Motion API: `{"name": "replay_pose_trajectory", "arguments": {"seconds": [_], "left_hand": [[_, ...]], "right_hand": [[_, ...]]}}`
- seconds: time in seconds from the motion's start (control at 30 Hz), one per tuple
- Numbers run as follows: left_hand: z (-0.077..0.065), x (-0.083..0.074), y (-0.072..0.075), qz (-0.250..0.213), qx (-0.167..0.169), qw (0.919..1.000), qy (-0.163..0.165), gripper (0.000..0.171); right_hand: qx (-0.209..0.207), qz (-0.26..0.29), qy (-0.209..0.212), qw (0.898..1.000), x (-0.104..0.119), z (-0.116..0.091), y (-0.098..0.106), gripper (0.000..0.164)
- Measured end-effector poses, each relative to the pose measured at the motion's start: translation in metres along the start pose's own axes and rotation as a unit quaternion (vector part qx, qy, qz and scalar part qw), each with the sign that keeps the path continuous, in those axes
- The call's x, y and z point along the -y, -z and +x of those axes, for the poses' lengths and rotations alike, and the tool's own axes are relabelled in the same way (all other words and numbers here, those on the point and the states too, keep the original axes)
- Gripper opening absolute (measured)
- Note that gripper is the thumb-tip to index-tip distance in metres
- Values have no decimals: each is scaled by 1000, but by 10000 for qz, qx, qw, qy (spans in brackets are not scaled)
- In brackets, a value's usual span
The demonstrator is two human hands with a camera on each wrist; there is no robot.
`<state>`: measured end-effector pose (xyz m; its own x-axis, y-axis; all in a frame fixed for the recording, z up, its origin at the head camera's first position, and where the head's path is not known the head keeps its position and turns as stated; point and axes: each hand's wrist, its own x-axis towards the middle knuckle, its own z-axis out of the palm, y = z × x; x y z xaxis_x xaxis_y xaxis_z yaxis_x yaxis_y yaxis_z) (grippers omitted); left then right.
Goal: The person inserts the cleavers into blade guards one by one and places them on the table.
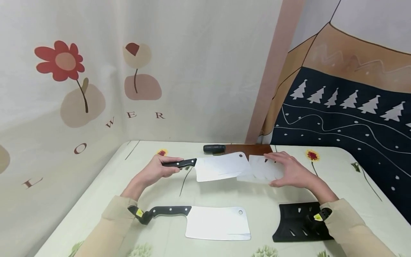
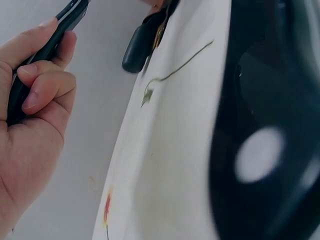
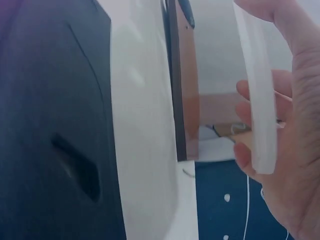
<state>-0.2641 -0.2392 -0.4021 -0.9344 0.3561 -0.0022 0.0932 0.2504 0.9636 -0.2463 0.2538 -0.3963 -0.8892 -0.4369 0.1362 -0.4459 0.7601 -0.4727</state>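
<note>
Holding cleaver (image 1: 221, 167) and sheath (image 1: 262, 170), fingers (image 2: 54, 85) curled

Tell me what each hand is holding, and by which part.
The left hand holds the raised cleaver by its black handle; the right hand holds a white cover by the end farther from that cleaver.

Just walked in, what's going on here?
A person's left hand grips a silver, broad-bladed cleaver by its black handle; the right hand holds a translucent white plastic sheath at the blade's far end. Most of the blade shows outside it. A second silver cleaver with a black handle lies nearer on the pale flowered tablecloth, left of a flat black slotted sheath. Behind lies a flat brown object, black handle at its left.
</note>
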Motion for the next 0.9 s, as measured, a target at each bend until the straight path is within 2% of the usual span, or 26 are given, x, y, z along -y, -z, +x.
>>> {"name": "replay_pose_trajectory", "arguments": {"seconds": [0.1,0.3,0.57,0.77,0.9], "left_hand": [[0,-1,-1,117,204,9997,-49,45],[1,-1,3,123,345,9993,1,45],[-3,0,13,-49,626,9979,-158,39],[-4,4,14,-290,877,9957,-67,42],[-5,3,14,-159,935,9954,-155,40]], "right_hand": [[44,-45,-101,9999,-3,0,0,95],[97,55,-56,9999,-3,-2,-2,93],[119,263,82,9995,9,-5,-2,91],[242,167,157,9994,18,-10,-2,90],[258,141,320,9991,25,-12,-1,91]]}}
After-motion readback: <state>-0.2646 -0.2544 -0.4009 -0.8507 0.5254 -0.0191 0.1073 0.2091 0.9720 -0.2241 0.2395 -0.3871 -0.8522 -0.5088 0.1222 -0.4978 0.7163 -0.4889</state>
